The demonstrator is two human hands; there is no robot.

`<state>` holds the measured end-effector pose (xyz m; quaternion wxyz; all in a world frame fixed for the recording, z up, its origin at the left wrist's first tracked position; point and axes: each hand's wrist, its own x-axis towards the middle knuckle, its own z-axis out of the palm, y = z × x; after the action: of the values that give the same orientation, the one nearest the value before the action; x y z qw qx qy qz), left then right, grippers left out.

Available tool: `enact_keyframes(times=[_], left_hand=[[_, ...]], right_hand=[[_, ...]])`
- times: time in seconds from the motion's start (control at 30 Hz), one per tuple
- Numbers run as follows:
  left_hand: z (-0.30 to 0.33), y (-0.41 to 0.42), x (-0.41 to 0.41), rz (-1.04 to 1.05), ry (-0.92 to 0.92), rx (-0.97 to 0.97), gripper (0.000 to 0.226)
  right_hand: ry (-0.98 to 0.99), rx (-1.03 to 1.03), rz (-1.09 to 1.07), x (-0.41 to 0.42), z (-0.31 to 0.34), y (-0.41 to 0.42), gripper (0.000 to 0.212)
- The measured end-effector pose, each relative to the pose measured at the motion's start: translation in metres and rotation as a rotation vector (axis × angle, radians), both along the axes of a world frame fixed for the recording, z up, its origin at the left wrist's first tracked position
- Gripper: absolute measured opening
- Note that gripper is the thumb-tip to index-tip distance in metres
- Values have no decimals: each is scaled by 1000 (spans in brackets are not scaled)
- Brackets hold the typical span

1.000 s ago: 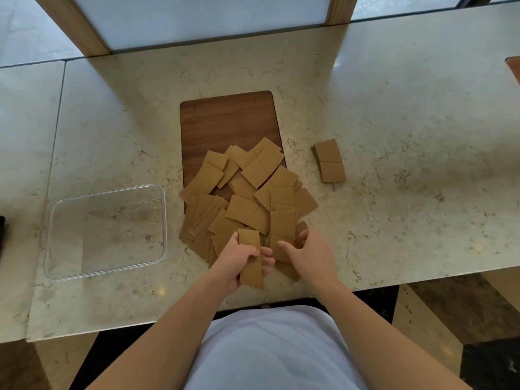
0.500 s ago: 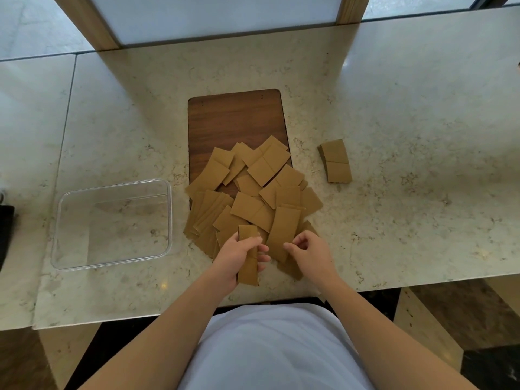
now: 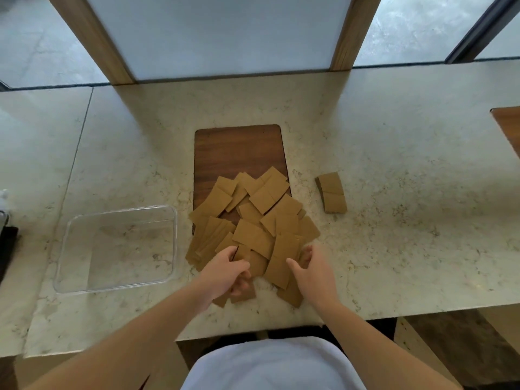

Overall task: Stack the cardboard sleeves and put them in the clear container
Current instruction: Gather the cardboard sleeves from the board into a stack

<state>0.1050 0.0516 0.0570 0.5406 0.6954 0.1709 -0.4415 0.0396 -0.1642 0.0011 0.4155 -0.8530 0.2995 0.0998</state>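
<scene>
- Cardboard sleeves point(image 3: 254, 220) lie in a loose, overlapping pile at the centre of the frame, partly on a dark wooden board point(image 3: 237, 149) and partly on the pale stone counter point(image 3: 394, 136).
- Left hand point(image 3: 225, 273) sits at the lower edge of the pile, its grip closed around a few sleeves point(image 3: 243, 294); their lower ends stick out beneath the curled fingers, just above the counter's near edge.
- Right hand point(image 3: 315, 273) rests just beside it, to the right, with thumb spread and fingers bent over the pile's lower right corner. It touches the sleeves there, but whether its grip holds one I cannot tell, since the fingertips are hidden.
- Small neat stack of sleeves point(image 3: 332, 192) lies apart from the pile, right of the board, flat on the counter.
- Clear container point(image 3: 118, 249) stands in the left of the frame, just beside the pile's left edge, with no sleeves inside.
- White garment point(image 3: 273, 364) of the person fills the bottom centre of the frame, with both bare forearms reaching up from it.
</scene>
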Motion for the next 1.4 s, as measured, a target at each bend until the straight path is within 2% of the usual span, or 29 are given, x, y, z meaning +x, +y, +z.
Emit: enact_keyframes(times=[0.07,0.17,0.27,0.43,0.5,0.63,0.77,0.87,0.93,0.97,1.03,1.1,1.2,1.3,1.4], left_hand=[[8,13,7,-88,-26,-7,31],[13,15,7,-88,-51,-96,21],[6,8,-9,42,-16,-181,18],[-14,-13,-31,229,115,-265,23],[-17,-17,-31,295,147,-313,26],[-22,-11,-31,446,171,-320,31],[-26,-4,-27,553,166,-279,38],[-24,-4,-26,537,151,-257,60],[-22,-7,-27,439,186,-307,78],[-20,-10,-30,362,194,-358,79],[-13,-16,-35,212,187,-482,53],[-12,-21,-42,159,201,-529,29],[-18,-23,-47,251,228,-515,38],[-22,-17,-49,396,316,-599,51],[-21,-13,-49,504,343,-639,32]], right_hand=[[39,-45,157,8,-1,-4,57],[124,-81,289,15,-2,-8,76],[187,-129,340,17,-7,-8,85],[191,-119,300,21,-15,-5,93],[195,-122,282,27,-15,-4,84],[97,-111,175,32,-12,-3,46],[-26,178,11,28,10,-11,14],[-111,428,-157,21,35,-18,8],[-103,581,-150,17,50,-14,8],[-83,605,-103,15,55,-9,8],[-56,579,25,12,59,8,7],[-51,555,135,11,57,21,5],[-98,441,165,19,45,16,10],[-103,45,220,37,25,-7,39],[33,-257,482,48,8,-18,70]])
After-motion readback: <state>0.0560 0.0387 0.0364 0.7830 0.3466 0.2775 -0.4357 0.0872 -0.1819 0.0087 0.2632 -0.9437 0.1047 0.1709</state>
